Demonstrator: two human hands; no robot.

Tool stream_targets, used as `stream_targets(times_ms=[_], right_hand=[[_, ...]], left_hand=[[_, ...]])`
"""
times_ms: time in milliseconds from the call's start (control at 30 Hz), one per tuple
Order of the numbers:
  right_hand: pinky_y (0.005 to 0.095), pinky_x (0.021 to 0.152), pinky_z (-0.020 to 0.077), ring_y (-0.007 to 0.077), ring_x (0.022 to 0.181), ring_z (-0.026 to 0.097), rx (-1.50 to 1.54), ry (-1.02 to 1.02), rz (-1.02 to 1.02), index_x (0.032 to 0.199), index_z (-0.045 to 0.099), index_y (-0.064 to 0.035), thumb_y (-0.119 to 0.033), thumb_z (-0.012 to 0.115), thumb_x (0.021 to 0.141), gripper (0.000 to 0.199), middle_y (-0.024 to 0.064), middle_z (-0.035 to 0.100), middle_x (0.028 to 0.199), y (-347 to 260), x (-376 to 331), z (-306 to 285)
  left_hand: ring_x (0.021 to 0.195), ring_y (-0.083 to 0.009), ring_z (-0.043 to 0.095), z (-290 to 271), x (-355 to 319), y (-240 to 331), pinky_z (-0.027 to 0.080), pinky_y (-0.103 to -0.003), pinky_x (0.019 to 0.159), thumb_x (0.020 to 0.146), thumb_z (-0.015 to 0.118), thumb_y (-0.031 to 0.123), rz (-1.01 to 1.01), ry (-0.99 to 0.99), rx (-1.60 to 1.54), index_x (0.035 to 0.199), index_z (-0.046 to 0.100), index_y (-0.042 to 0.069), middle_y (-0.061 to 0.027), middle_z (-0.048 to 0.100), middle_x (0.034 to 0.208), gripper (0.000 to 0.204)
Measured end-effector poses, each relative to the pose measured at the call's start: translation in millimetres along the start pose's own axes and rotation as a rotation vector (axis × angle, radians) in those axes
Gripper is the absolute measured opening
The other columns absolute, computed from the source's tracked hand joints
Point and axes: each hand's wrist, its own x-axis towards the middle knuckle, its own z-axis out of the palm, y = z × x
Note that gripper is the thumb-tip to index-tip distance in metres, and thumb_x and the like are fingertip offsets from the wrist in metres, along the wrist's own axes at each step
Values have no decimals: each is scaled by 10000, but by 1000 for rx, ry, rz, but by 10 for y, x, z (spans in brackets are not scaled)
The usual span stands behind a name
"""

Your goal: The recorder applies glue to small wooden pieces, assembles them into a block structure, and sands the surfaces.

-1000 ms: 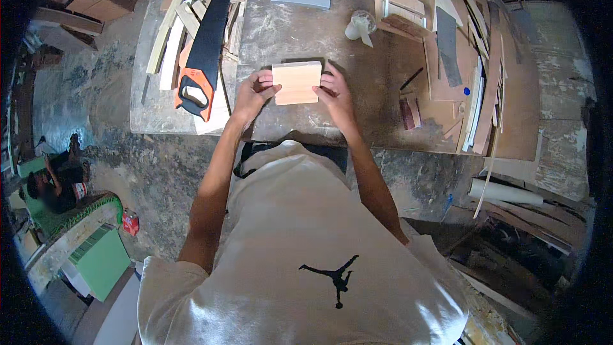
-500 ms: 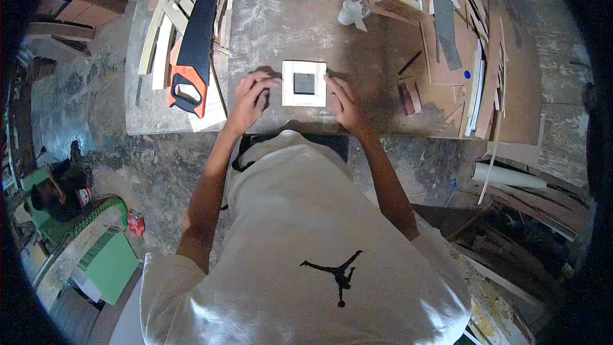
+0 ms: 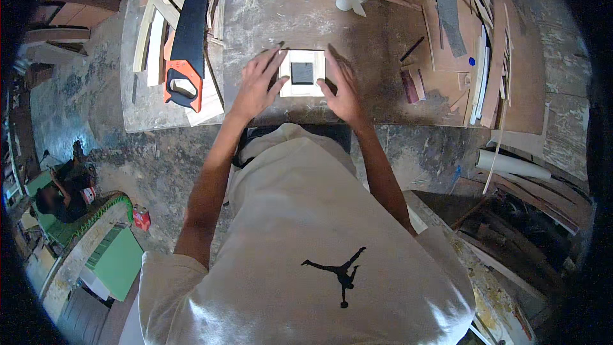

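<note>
Small square pale wooden frame with dark centre (image 3: pixel 302 73) now lies flat on worn grey counter (image 3: pixel 357 32), no longer held up on edge. Left hand (image 3: pixel 258 83), right hand (image 3: pixel 341 83) flank it, fingers spread, pressing its sides. Handsaw (image 3: pixel 187 45) untouched.

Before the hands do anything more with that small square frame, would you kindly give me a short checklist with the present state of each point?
1. Square wooden frame lies flat on the workbench: ok.
2. Left hand touches the frame's left edge: ok.
3. Right hand touches its right edge: ok.
4. Handsaw lies apart from both hands: ok.
5. Bench just beyond the frame is free of loose pieces: ok.
6. Frame's corner joints are tight: cannot tell.
</note>
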Motion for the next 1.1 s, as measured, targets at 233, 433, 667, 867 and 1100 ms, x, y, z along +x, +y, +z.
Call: stream_targets(times_ms=[233,433,667,867,1100], right_hand=[[496,1176,260,367,1446,320,-220,-312,-135,1578,273,-116,-199,771,839,895,127,392,1570,88,97,-273],[500,1186,213,348,1455,312,-297,-398,-181,1585,262,-126,-236,765,848,899,97,363,1594,57,177,-342],[487,1185,190,319,1461,311,-369,-423,-175,1590,253,-128,-267,742,868,883,104,348,1602,72,173,-333],[470,1175,247,325,1439,344,-287,-412,-145,1580,269,-101,-250,753,869,874,127,426,1554,81,188,-341],[394,1063,438,260,1187,610,19,-13,78,1545,338,-76,-158,732,910,751,102,658,1293,252,11,-105]], left_hand=[[1449,-277,337,-78,-22,-70,239,-451,1167,959,621,360,131,-258,178,1518,407,88,-55,359,1600,658],[1451,-265,337,-103,-10,-75,227,-470,1173,967,604,395,143,-276,227,1523,403,92,-43,351,1607,665],[1445,-265,336,-119,24,-66,211,-491,1183,972,593,419,144,-292,266,1514,413,103,-30,362,1598,653],[1448,-267,326,-131,28,-64,207,-502,1183,970,592,432,134,-295,300,1502,427,112,-30,358,1594,643],[1438,-280,335,-118,25,13,221,-508,1166,949,626,418,147,-254,258,1495,438,117,-49,371,1578,650]])
